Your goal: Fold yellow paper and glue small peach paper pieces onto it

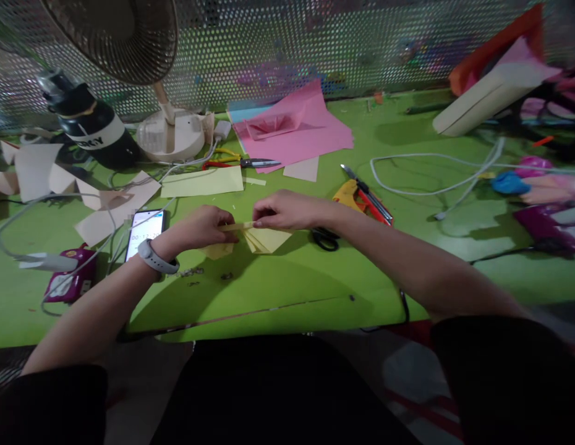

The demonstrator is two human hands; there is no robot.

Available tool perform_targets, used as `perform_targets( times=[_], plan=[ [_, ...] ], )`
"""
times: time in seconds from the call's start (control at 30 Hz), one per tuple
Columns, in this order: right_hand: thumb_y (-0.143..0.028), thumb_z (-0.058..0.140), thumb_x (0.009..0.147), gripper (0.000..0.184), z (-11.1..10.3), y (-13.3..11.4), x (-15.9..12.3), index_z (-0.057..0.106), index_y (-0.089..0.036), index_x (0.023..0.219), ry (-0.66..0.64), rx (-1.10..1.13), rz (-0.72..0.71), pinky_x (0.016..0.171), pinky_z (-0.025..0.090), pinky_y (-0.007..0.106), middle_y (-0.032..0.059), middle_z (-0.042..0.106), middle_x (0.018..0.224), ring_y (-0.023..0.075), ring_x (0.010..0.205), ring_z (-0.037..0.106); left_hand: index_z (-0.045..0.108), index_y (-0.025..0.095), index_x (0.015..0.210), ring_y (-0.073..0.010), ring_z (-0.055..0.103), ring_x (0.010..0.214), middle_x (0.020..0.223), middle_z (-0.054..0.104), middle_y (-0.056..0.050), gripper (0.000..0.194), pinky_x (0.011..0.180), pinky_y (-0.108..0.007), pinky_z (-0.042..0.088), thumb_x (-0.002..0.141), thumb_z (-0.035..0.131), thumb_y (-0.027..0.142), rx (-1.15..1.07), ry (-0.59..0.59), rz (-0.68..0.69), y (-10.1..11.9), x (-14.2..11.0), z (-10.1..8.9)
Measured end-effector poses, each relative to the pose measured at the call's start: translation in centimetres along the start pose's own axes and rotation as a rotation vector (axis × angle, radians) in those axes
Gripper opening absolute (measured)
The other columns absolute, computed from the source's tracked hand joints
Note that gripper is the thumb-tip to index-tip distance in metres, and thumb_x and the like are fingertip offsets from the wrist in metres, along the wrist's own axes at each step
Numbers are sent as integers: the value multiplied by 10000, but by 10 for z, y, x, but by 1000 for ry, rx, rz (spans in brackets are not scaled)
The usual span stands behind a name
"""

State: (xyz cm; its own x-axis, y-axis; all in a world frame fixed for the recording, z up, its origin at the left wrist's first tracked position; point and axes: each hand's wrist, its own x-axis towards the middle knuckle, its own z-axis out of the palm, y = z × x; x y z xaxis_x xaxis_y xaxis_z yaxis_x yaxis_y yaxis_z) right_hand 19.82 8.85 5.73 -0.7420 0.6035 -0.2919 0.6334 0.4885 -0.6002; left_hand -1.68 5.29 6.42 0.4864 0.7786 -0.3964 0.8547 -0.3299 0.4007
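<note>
Pale yellow folded paper [268, 240] hangs between my hands, just over the green table. Its pleats fan out downward, below a narrow folded strip along the top. My left hand [201, 225], with a light watch band on the wrist, pinches the strip's left end. At the other end, the fingertips of my right hand [281, 210] are closed on the same paper. Behind my hands lie a flat yellow paper piece [204, 182] and a thin paper strip [255, 182]. Red-and-yellow handled scissors [257, 163] rest beyond them.
A yellow glue gun [347, 193] and a utility knife [371, 196] lie right of my hands. Pink paper [315, 133] is at the back. A phone [146, 228], a fan [171, 139], a black bottle [95, 127] and a white cable [403, 193] surround the work area.
</note>
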Motion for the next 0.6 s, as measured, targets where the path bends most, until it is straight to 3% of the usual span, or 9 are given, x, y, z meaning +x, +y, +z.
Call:
perform_targets(
  times=[0.07, 0.13, 0.23, 0.33, 0.43, 0.6],
  plan=[
    [-262, 601, 877, 144, 11, 5, 2, 692, -151, 869, -38, 124, 113, 549, 343, 244, 27, 674, 752, 102, 582, 513, 715, 152, 982, -225, 634, 736, 819, 714, -68, 332, 654, -309, 445, 806, 580, 399, 185, 30, 9, 0, 1, 1],
    [-241, 608, 867, 125, 25, 9, 3, 688, -144, 859, -15, 261, 249, 568, 397, 257, 50, 690, 806, 119, 624, 553, 631, 127, 1220, -305, 630, 1042, 1148, 692, -141, 458, 889, -411, 463, 818, 562, 336, 339, 159, 60, 2, -1, 10],
    [-209, 635, 842, 77, 44, 12, 3, 683, -150, 855, 87, 476, 356, 653, 487, 303, 60, 703, 861, 149, 703, 607, 420, 97, 1443, -303, 312, 1437, 1549, 355, -168, 560, 1174, -499, 201, 904, 442, 250, 399, 305, 181, 8, -11, 36],
    [-187, 650, 843, 60, 56, 7, 2, 658, -156, 894, 165, 665, 408, 660, 529, 313, 67, 709, 869, 158, 718, 636, 246, 72, 1522, -268, 157, 1496, 1602, 216, -166, 639, 1221, -477, 39, 996, 322, 427, 360, 329, 224, 13, -20, 71],
    [-188, 648, 854, 139, 63, 0, 1, 612, -152, 983, 193, 759, 463, 584, 540, 298, 74, 710, 874, 156, 671, 650, 75, 51, 1550, -295, 135, 1497, 1600, 174, -206, 941, 1222, -477, 15, 914, 282, 712, 327, 379, 185, 9, -21, 98],
    [-199, 524, 927, 233, 70, 5, -9, 555, -145, 1152, 146, 800, 362, 590, 567, 310, 94, 713, 908, 146, 659, 661, -86, 133, 1553, -305, 146, 1492, 1609, 168, -171, 1012, 1219, -492, 33, 868, 301, 769, 298, 351, 255, -3, -16, 107]
  ],
)
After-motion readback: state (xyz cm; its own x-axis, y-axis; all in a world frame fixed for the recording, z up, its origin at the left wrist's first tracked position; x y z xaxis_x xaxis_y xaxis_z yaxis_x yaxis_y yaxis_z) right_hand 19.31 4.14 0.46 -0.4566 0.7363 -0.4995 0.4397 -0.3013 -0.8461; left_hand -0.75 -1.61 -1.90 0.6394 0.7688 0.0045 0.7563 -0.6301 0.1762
